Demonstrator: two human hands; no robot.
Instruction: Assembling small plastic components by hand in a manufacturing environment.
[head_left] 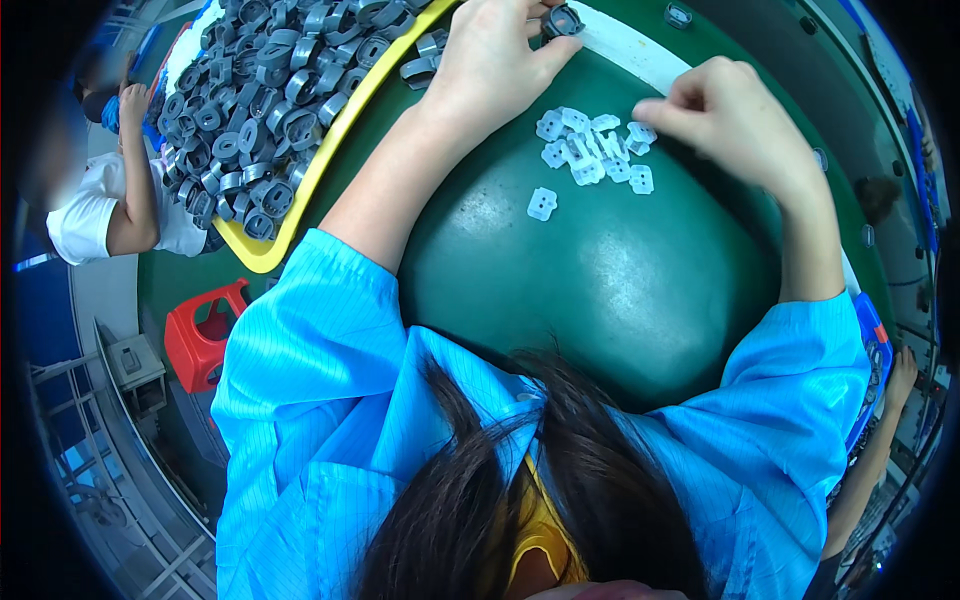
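Note:
At the top of the view, my left hand grips a dark grey ring-shaped plastic part between thumb and fingers. Right of the middle, my right hand has its fingers curled in, the thumb side at the edge of a small pile of translucent white plastic pieces. Whether a piece sits in those fingertips is hidden. One such piece lies apart, nearer to me. A few more grey parts rest on the green table behind my left wrist.
A yellow-rimmed tray heaped with grey ring parts stands at the left. Beyond my hands runs a white curved strip, then a green surface with scattered grey parts. A red stool and another person are at the left.

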